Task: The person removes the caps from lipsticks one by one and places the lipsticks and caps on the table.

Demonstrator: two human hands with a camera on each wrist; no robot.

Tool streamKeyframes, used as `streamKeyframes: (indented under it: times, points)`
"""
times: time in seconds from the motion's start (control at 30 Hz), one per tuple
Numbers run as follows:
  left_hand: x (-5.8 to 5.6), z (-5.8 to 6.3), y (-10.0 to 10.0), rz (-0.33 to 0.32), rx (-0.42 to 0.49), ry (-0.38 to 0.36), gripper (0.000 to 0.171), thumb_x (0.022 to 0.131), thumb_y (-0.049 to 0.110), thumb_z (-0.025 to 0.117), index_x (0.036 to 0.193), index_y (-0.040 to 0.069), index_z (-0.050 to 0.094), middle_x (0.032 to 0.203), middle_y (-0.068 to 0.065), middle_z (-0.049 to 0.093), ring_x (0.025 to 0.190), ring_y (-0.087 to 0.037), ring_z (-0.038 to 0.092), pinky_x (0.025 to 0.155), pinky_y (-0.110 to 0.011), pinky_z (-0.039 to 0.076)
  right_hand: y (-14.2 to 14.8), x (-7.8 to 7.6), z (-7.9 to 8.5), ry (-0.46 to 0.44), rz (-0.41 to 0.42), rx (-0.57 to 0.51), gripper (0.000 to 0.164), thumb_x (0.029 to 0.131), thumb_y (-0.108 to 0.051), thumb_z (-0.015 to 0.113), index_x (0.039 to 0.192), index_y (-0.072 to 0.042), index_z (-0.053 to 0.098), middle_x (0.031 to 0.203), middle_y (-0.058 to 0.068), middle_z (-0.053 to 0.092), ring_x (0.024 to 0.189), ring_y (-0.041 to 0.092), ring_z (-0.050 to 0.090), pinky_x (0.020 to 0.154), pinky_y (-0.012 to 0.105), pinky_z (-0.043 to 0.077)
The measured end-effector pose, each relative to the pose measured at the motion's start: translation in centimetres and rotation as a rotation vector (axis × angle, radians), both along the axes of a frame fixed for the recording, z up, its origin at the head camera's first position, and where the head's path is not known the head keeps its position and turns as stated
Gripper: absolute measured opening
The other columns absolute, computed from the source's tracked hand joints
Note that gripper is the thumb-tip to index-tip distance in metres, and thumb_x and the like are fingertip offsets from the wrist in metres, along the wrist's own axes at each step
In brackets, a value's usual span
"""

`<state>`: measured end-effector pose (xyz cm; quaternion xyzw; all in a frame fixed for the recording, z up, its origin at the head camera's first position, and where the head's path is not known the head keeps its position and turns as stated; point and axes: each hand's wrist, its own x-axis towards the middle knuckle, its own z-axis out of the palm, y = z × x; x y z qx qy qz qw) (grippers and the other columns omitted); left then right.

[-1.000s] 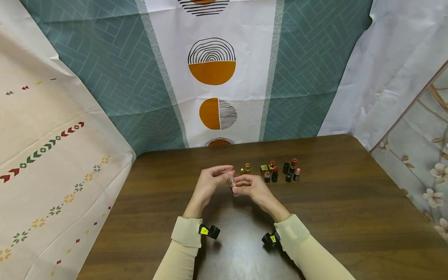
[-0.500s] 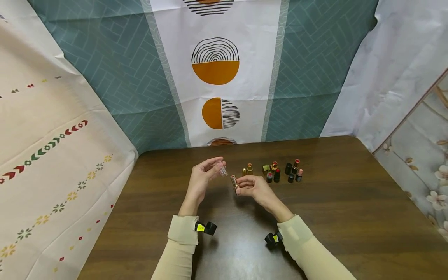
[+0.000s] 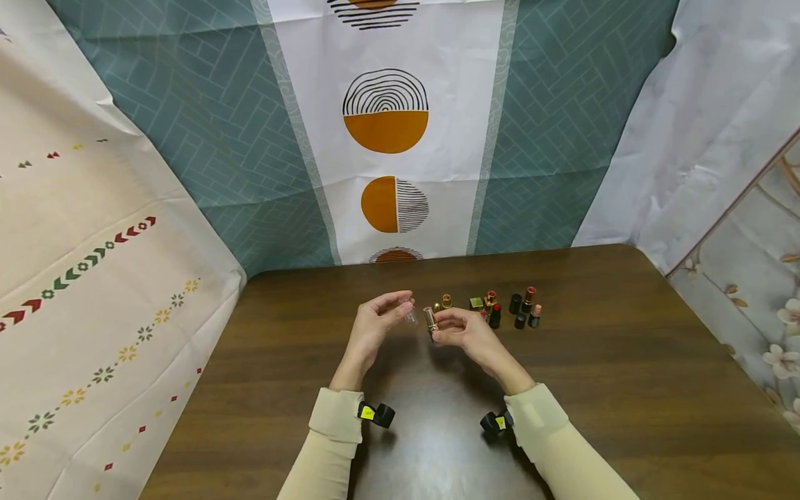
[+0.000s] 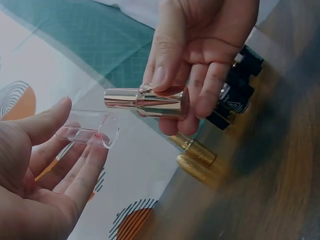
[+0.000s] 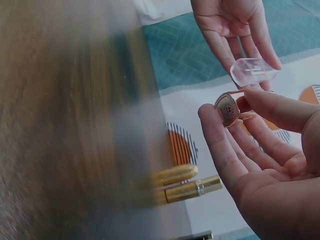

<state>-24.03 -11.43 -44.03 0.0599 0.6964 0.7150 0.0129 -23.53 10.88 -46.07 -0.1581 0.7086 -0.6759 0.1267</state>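
Observation:
A clear lipstick cap is pinched between the thumb and fingers of my left hand. Its wide end faces the rose-gold lipstick tube, which my right hand grips by its base. A small gap separates cap and tube. In the right wrist view the labelled bottom of the tube shows between thumb and fingertips. Behind my right hand stand a gold lipstick and its gold cap, partly covered in the head view.
Farther right on the brown table stand a square gold cap, a red lipstick, a black cap, another red lipstick and a pink lipstick. Patterned cloth hangs behind the table.
One second ago the clear cap was at the tube's upper end. It came off to the left with my left hand. Since half a second ago both hands have shifted slightly right.

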Motion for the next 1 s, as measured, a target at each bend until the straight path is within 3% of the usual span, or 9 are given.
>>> streamKeyframes:
  times: [0.1,0.33,0.53,0.77,1.0]
  points:
    - [0.1,-0.3,0.4,-0.011,-0.022,-0.003,0.036,0.097,0.014,0.076,0.128,-0.001,0.071,0.123,-0.017,0.073,0.101,-0.014,0.071,0.102,-0.051,0.052,0.5,0.0,0.2,0.008,-0.01,-0.004,0.038,0.096,0.003,0.07,0.13,0.015,0.059,0.116,0.025,0.068,0.101,0.037,0.072,0.089,0.044,0.06]
    - [0.2,-0.8,1.3,-0.047,-0.058,0.012,0.037,0.096,0.012,0.077,0.129,-0.004,0.07,0.122,-0.02,0.072,0.105,-0.016,0.07,0.091,-0.028,0.054,1.6,-0.3,0.5,0.028,-0.04,0.022,0.039,0.096,-0.001,0.072,0.13,0.013,0.06,0.111,0.019,0.067,0.099,0.037,0.071,0.091,0.043,0.059]
    - [0.1,-1.3,1.9,-0.049,-0.098,0.028,0.034,0.094,0.013,0.079,0.125,0.001,0.074,0.116,-0.013,0.073,0.101,-0.015,0.068,0.086,-0.027,0.053,2.0,-0.5,1.1,0.056,-0.049,0.084,0.037,0.097,-0.006,0.073,0.13,0.009,0.063,0.112,0.018,0.067,0.093,0.023,0.068,0.092,0.056,0.055]
    - [-0.2,-1.6,2.7,-0.049,-0.144,0.048,0.034,0.094,0.013,0.079,0.124,-0.003,0.073,0.105,-0.006,0.075,0.093,-0.012,0.066,0.083,-0.027,0.051,2.9,-0.9,1.9,0.068,-0.052,0.07,0.038,0.099,-0.007,0.071,0.131,0.01,0.062,0.109,0.016,0.068,0.097,0.045,0.067,0.088,0.052,0.058]
    - [-0.4,-1.4,3.1,-0.071,-0.222,0.05,0.03,0.094,0.012,0.079,0.122,0.002,0.076,0.105,-0.005,0.075,0.094,-0.012,0.066,0.082,-0.027,0.053,4.0,-1.5,2.3,0.087,-0.035,0.148,0.038,0.098,-0.009,0.072,0.13,0.011,0.062,0.11,0.019,0.07,0.098,0.043,0.069,0.09,0.057,0.056]
